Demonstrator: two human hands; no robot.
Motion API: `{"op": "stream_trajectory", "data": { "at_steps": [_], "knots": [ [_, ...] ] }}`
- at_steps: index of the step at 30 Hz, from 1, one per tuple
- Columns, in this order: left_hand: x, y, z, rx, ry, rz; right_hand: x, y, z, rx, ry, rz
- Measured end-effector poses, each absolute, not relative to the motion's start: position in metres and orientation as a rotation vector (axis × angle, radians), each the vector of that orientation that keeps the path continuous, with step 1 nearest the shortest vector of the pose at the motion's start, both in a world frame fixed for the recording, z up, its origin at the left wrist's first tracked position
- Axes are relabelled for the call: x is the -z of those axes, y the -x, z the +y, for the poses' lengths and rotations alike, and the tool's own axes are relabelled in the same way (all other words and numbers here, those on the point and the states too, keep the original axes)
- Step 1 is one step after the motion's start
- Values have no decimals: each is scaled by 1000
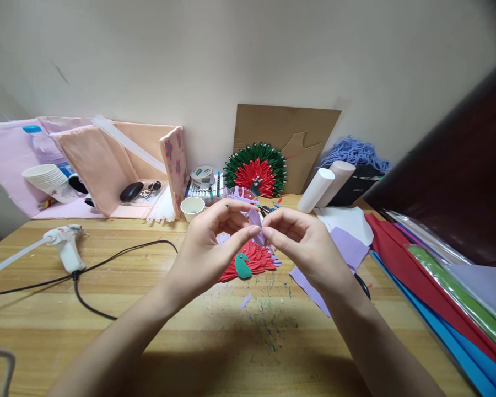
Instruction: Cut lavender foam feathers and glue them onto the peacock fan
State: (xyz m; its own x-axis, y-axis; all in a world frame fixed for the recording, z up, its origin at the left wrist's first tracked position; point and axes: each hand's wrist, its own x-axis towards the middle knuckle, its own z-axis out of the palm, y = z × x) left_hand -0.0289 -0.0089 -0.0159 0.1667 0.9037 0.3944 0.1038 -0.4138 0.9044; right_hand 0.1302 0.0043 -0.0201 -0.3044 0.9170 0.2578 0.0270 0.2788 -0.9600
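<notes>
At the left of the frame, a glue gun (66, 247) rests on the table (144, 331). In the centre, the left hand (206, 234) pinches a small purple piece (256, 225) between thumb and fingers; below lies a red fan (258, 263) with a green head (243, 266). Purple strips (276, 261) already show at its right edge, so it looks partly built; the hands hide its upper edge. The held piece is not yet attached. The right hand (303, 240) grips the piece's other side, near a purple sheet (351, 246).

We look onto a craft workspace: glue gun (69, 251) left on the counter (58, 325), yarn (357, 151) far right, coloured sheets (400, 245) right.
</notes>
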Motion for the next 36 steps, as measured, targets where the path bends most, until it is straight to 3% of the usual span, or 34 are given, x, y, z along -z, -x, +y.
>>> {"op": "stream_trajectory", "data": {
  "at_steps": [36],
  "knots": [
    [11, 29, -8, -1081, -1444, 960, 25, -132, 9, -1087, 870, -1547]
  ]
}}
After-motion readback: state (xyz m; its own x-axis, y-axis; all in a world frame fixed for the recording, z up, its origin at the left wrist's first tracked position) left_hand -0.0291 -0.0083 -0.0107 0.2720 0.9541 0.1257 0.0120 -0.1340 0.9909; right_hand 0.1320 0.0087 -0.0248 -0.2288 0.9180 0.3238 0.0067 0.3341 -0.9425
